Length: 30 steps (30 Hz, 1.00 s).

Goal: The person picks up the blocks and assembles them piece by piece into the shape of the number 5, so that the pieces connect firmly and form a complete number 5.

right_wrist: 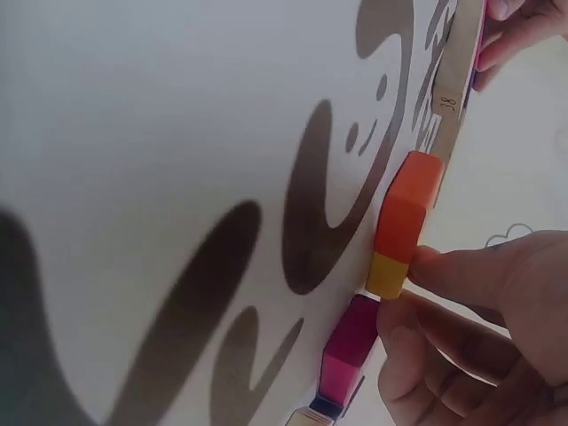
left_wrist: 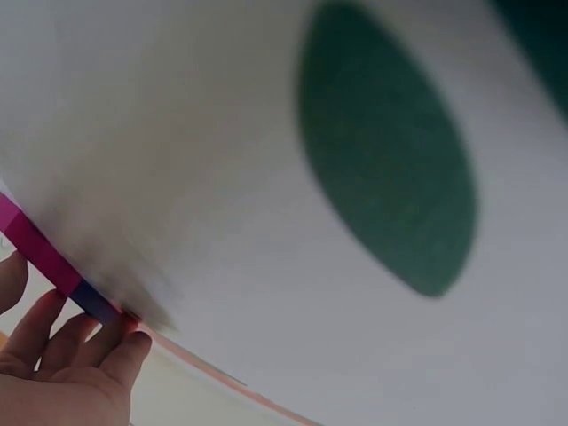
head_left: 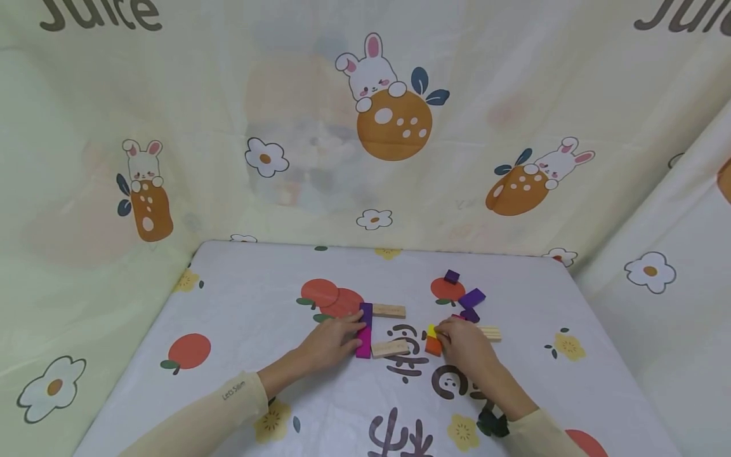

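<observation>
My left hand [head_left: 330, 343] rests its fingertips along the left side of a row made of a purple block [head_left: 366, 315] and a magenta block [head_left: 363, 343]. In the left wrist view, extended fingers [left_wrist: 55, 342] touch these blocks from one side. Two wooden planks, a far one [head_left: 389, 311] and a near one [head_left: 390, 348], reach rightward from the row. My right hand [head_left: 469, 346] pinches a yellow block [right_wrist: 388, 275] between thumb and fingertips. An orange block [right_wrist: 410, 202] lies against the yellow one. Beside the right fingertips lies another magenta block [right_wrist: 349, 351].
Past the right hand are a dark purple block [head_left: 452, 277], a purple block [head_left: 472, 299] and another dark block [head_left: 470, 315]. Light wooden sticks [head_left: 491, 333] show right of that hand. A dark object [head_left: 492, 423] lies by the right cuff. Printed cloth covers the table [head_left: 257, 273].
</observation>
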{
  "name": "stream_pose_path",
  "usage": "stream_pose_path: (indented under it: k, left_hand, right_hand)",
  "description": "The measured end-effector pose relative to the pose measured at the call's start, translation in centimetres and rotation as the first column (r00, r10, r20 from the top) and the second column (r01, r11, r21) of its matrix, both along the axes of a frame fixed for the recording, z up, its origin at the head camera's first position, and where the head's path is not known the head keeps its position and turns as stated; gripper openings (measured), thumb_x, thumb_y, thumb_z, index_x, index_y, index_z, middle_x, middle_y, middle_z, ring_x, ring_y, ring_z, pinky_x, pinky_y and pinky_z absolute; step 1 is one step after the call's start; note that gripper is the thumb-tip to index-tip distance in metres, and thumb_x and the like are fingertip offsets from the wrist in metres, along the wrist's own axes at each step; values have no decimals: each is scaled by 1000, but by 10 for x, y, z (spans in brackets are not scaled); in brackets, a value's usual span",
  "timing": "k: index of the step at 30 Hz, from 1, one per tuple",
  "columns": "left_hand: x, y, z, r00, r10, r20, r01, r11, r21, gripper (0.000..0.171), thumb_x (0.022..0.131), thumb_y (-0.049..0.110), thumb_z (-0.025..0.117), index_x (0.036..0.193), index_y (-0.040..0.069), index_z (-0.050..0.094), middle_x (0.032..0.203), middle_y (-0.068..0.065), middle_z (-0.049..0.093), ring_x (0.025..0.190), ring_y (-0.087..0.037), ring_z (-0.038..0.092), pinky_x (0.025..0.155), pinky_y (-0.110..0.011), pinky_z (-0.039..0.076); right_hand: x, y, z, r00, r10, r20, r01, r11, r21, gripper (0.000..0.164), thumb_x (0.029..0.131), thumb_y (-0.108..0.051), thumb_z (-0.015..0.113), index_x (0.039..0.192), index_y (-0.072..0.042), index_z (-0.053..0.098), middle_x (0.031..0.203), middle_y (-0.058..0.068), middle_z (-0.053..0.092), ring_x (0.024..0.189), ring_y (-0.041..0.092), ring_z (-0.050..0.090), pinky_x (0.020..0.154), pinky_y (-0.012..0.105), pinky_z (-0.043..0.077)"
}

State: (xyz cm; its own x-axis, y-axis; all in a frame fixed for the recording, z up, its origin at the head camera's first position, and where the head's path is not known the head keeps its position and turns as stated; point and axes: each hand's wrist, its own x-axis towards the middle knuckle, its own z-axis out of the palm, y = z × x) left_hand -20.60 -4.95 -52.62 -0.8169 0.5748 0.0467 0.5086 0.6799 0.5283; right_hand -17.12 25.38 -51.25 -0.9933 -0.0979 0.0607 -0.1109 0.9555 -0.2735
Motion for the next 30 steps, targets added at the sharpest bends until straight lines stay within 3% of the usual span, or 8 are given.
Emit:
stream_pose_path:
  k: [8, 15, 19, 22, 25, 28, 30]
  left_hand:
    - [0, -1, 1, 1000, -1, -1, 1, 1000, -2, 46, 102, 24, 71, 145, 7, 65, 162, -11, 53, 153, -30, 49, 118, -48, 47]
    - [-1, -1, 1, 1000, -8, 5, 8, 1000, 4, 46, 102, 22, 71, 145, 6, 65, 162, -11, 53, 153, -31, 49, 118, -48, 47]
    - [-1, 0, 1, 1000, -9, 6, 9, 1000, 4, 46, 102, 21, 72, 145, 5, 64, 162, -12, 52, 152, -32, 49, 118, -49, 47]
    - [-1, 1, 2, 1000, -11, 5, 11, 1000, 3, 47, 102, 21, 72, 145, 5, 64, 162, -12, 52, 152, -32, 49, 118, -49, 47]
    - [0, 1, 3, 1000, -8, 17, 8, 1000, -3, 46, 102, 21, 71, 145, 6, 64, 163, -12, 52, 153, -31, 48, 119, -48, 46]
    - [1, 1, 2, 1000, -5, 12, 5, 1000, -18, 46, 102, 22, 71, 145, 7, 64, 163, -11, 52, 153, -31, 48, 119, -48, 46]
    - [1, 1, 2, 1000, -2, 10, 3, 1000, -22, 46, 103, 23, 70, 146, 7, 64, 163, -11, 52, 153, -30, 48, 119, -47, 46]
  right_hand:
    - [-4, 0, -1, 999, 39, -19, -38, 999, 22, 23, 96, -9, 76, 118, -3, 80, 115, 14, 79, 110, 34, 75, 98, 48, 61]
    - [-10, 6, 0, 999, 34, -8, -34, 997, -67, 24, 97, -14, 77, 118, -3, 80, 116, 15, 80, 106, 32, 75, 95, 48, 62]
    - [-12, 8, 2, 1000, 18, 23, -16, 997, -81, 26, 94, -16, 81, 117, -4, 80, 107, 12, 79, 84, 20, 66, 73, 30, 60]
    - [-16, 8, 3, 999, 15, 32, -12, 996, -92, 27, 93, -17, 82, 117, -4, 80, 98, 9, 78, 76, 16, 58, 65, 27, 52]
    - [-20, 8, 2, 999, 31, 35, -27, 994, -105, 27, 94, -16, 81, 118, -3, 80, 104, 11, 81, 87, 22, 70, 79, 35, 63]
    - [-26, 7, 0, 998, 54, 36, -50, 994, -102, 26, 95, -15, 79, 118, -4, 80, 117, 13, 81, 105, 29, 75, 97, 47, 62]
    - [-30, 6, -1, 997, 63, 37, -60, 994, -88, 26, 96, -16, 78, 119, -4, 79, 118, 13, 81, 109, 30, 74, 100, 49, 60]
